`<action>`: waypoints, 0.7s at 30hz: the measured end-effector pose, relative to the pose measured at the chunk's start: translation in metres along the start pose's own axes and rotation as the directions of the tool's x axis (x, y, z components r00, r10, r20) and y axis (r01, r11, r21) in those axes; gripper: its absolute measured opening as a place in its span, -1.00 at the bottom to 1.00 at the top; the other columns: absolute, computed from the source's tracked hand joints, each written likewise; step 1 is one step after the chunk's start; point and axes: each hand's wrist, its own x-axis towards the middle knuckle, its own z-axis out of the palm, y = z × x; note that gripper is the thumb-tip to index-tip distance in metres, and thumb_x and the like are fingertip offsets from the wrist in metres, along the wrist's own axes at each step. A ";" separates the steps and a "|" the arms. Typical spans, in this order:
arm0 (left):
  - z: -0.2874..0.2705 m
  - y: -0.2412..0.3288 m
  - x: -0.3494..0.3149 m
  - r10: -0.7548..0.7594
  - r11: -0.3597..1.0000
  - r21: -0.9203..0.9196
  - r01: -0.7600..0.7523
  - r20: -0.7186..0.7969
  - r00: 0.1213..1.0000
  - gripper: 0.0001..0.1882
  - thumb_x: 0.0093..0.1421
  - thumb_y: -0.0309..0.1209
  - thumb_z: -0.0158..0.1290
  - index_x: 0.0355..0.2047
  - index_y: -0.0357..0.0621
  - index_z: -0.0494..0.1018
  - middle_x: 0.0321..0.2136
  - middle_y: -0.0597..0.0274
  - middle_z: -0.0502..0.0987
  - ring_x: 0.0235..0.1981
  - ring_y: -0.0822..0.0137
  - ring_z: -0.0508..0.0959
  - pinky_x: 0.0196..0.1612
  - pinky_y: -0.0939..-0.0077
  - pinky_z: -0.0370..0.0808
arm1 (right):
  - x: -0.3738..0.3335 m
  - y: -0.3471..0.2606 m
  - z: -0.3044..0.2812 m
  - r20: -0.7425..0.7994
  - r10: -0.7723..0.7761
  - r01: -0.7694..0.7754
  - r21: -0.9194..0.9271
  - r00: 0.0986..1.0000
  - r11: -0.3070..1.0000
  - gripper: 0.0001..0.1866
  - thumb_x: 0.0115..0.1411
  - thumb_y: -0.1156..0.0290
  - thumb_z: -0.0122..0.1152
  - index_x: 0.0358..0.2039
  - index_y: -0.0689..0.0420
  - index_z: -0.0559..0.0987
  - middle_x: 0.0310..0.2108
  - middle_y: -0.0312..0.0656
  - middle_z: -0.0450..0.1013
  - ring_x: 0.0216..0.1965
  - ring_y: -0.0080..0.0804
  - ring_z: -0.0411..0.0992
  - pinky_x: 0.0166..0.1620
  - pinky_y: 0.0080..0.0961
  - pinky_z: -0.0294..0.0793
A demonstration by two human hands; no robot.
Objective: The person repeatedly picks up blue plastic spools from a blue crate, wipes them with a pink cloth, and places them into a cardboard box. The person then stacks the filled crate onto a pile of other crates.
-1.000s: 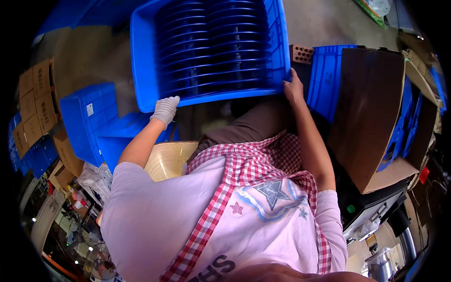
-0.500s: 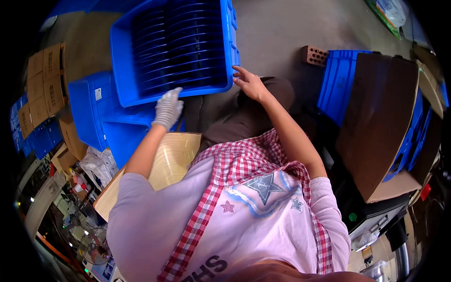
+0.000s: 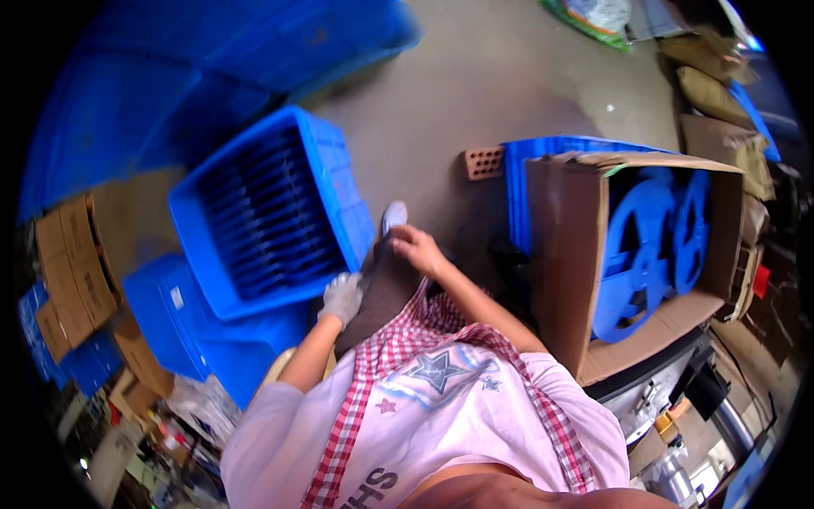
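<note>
My left hand [image 3: 342, 299], in a pale grey glove, is beside the near right corner of a blue plastic bin [image 3: 335, 182]. Its fingers are loosely stretched, and I cannot tell whether they touch the rim. Inside the bin, a row of thin dark plates [image 3: 267, 208] stands on edge, packed side by side. Bare and empty, my right hand [image 3: 417, 249] hovers over my dark trouser leg with its fingers a little bent and apart. To its right, a cardboard box [image 3: 560, 263] lies with its opening toward me, holding blue spoked discs [image 3: 640, 259].
Beneath the bin, more blue bins [image 3: 161, 318] sit at the left. Large blue shapes [image 3: 212, 76] fill the far left, above stacked cartons [image 3: 72, 263]. A perforated brick [image 3: 483, 164] lies on the floor by a blue crate [image 3: 517, 195]. Black-and-silver equipment [image 3: 670, 382] stands at lower right.
My view has swung right, bringing the cardboard box's discs into sight. My right hand has come away from the bin's edge to above my leg. My left hand has shifted to the bin's corner.
</note>
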 end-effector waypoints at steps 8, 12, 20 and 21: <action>-0.133 -0.020 -0.040 -0.072 0.960 -0.238 0.146 0.298 0.952 -0.57 0.22 -0.15 -0.05 0.05 0.00 0.39 -0.10 -0.11 0.52 -0.01 -0.06 0.49 0.04 0.22 0.42 | -0.036 -0.155 -0.029 0.045 0.208 -0.204 -0.069 0.977 0.976 -0.62 0.22 0.32 0.12 0.05 0.09 0.48 -0.25 -0.14 0.54 -0.27 -0.45 0.52 -0.16 -0.48 0.52; -0.264 0.006 -0.006 0.038 0.958 -0.284 0.047 0.287 0.957 -0.58 0.24 -0.16 -0.03 0.08 0.02 0.36 -0.08 -0.10 0.51 -0.02 0.01 0.51 0.03 0.25 0.42 | -0.041 -0.233 -0.062 -0.055 0.146 -0.146 0.006 0.988 0.989 -0.59 0.21 0.32 0.11 0.08 0.09 0.45 -0.17 -0.12 0.52 -0.23 -0.44 0.51 -0.16 -0.47 0.52; -0.446 0.155 0.135 0.400 0.916 0.035 -0.401 0.028 0.916 -0.60 0.21 -0.17 -0.08 0.04 0.07 0.38 -0.16 -0.17 0.53 -0.09 -0.15 0.50 -0.01 0.11 0.42 | -0.011 -0.290 -0.161 -0.347 0.033 0.004 0.107 0.937 0.994 -0.60 0.22 0.34 0.11 0.05 0.20 0.45 -0.24 -0.18 0.52 -0.31 -0.51 0.49 -0.23 -0.55 0.52; -0.464 0.182 0.162 0.441 0.896 0.024 -0.443 0.064 0.895 -0.61 0.22 -0.18 -0.06 0.04 0.07 0.38 -0.17 -0.17 0.53 -0.11 -0.15 0.51 -0.02 0.11 0.42 | 0.001 -0.296 -0.183 -0.361 0.051 0.025 0.205 0.931 0.978 -0.60 0.23 0.34 0.10 0.06 0.19 0.44 -0.24 -0.18 0.51 -0.31 -0.52 0.48 -0.24 -0.56 0.52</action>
